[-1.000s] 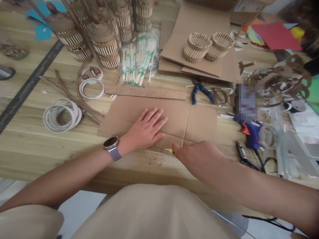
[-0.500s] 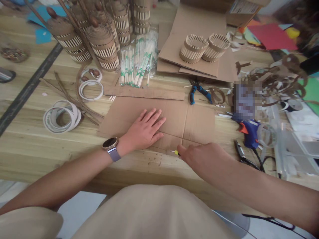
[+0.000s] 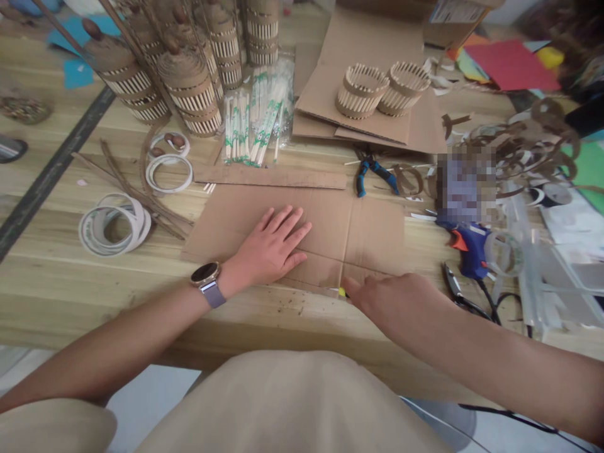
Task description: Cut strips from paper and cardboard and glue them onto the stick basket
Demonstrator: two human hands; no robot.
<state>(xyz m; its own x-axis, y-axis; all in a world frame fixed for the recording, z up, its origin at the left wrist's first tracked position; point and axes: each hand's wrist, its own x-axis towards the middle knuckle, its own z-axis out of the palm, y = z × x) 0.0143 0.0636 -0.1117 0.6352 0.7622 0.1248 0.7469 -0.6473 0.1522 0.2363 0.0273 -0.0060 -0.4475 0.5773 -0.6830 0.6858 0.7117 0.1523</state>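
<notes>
A flat, creased sheet of brown cardboard [image 3: 226,220] lies near the front edge of the wooden table. My left hand [image 3: 271,251] rests on it palm down, fingers stretched and spread. Closed around a small craft knife [image 3: 342,292] with a yellow front end is my right hand [image 3: 377,292]. The thin blade points left at the sheet's near edge; most of the handle is hidden in my fingers. Along the sheet's far side lies a narrow cardboard strip [image 3: 274,177].
Blue-handled pliers [image 3: 375,176] and a blue glue gun [image 3: 473,248] lie to the right. Tape rolls [image 3: 113,226] sit at the left. Behind are packaged sticks [image 3: 257,119], stick-and-cardboard towers [image 3: 189,94] and two round stick baskets [image 3: 362,91] on stacked cardboard [image 3: 311,104].
My right hand has slid a little to the right along the sheet's near edge with the knife. The left hand stays pressed on the cardboard. The whole view has shifted slightly.
</notes>
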